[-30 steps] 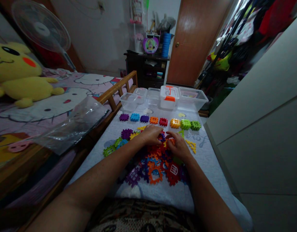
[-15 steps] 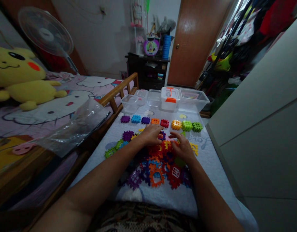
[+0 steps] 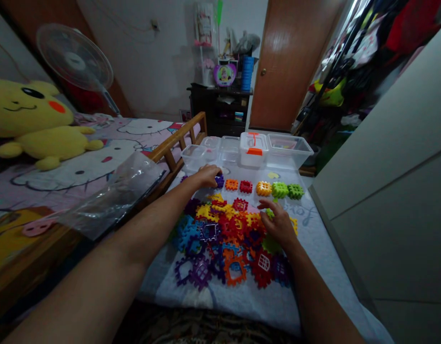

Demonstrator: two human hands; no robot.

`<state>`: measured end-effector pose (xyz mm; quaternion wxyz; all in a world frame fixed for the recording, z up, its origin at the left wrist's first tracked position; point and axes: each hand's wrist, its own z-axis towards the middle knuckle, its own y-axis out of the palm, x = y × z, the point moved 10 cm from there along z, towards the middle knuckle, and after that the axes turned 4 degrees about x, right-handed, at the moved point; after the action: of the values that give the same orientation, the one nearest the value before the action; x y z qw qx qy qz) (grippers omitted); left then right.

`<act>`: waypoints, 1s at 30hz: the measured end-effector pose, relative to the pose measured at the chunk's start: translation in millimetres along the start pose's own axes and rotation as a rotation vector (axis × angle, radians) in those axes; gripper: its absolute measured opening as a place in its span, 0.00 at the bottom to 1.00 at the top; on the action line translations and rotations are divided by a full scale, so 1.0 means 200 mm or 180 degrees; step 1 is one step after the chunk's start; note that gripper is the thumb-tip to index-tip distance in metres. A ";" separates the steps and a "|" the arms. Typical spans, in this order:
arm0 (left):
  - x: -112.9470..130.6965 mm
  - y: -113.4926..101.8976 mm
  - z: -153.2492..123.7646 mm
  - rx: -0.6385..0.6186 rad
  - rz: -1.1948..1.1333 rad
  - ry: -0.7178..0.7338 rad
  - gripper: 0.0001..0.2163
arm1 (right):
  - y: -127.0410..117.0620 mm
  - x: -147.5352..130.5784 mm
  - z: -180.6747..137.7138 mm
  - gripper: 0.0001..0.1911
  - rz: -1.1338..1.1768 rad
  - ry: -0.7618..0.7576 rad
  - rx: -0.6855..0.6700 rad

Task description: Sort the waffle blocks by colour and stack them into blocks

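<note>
My left hand reaches over the far row of stacked toy pieces, its fingers curled at a dark blue interlocking block. My fingers partly hide that block and the row to its left. My right hand hovers at the right side of the loose pile, fingers apart and thumb spread, close to a small green piece. Beneath and between my arms lies the heap of notched plastic pieces, among them an orange frame, a purple window piece and a red window piece.
Along the row stand orange, red, yellow and green blocks. Clear plastic tubs and a lidded box line the far edge. A wooden bed rail runs on the left, a white cabinet on the right.
My left hand has moved from the pile's far side leftward and away to the dark blue block in the row. My right hand stays near the pile, fingers still apart.
</note>
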<state>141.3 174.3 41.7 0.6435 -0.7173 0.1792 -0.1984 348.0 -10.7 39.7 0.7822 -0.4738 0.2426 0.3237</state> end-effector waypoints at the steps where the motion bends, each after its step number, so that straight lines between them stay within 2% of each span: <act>1: 0.00 0.01 0.01 -0.0004 0.0002 -0.0014 0.26 | 0.00 0.00 0.00 0.18 -0.0011 0.0006 -0.0005; 9: 0.01 0.08 0.06 0.0038 -0.0105 0.0039 0.25 | 0.01 0.01 0.00 0.17 -0.0049 0.0032 -0.0055; 14: 0.00 0.09 0.07 0.0028 -0.0086 -0.0037 0.28 | 0.01 0.02 0.00 0.17 -0.0075 0.0057 -0.0070; 19: 0.03 0.11 0.08 -0.0157 -0.0019 0.0052 0.24 | 0.02 0.02 0.00 0.17 -0.0082 0.0067 -0.0116; 23: 0.03 0.10 0.08 -0.0137 -0.0061 0.0067 0.24 | 0.03 0.02 0.00 0.18 -0.0083 0.0050 -0.0131; 26: 0.02 0.11 0.09 -0.0176 -0.0065 0.0020 0.26 | 0.03 0.03 0.00 0.18 -0.0084 0.0051 -0.0134; 30: 0.03 0.10 0.06 -0.0114 -0.0050 0.0068 0.35 | 0.03 0.02 0.00 0.18 -0.0114 0.0024 -0.0143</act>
<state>152.2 180.6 20.8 0.6270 -0.7279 0.1840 -0.2079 346.7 -7.2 33.1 0.7761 -0.4967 0.2297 0.3133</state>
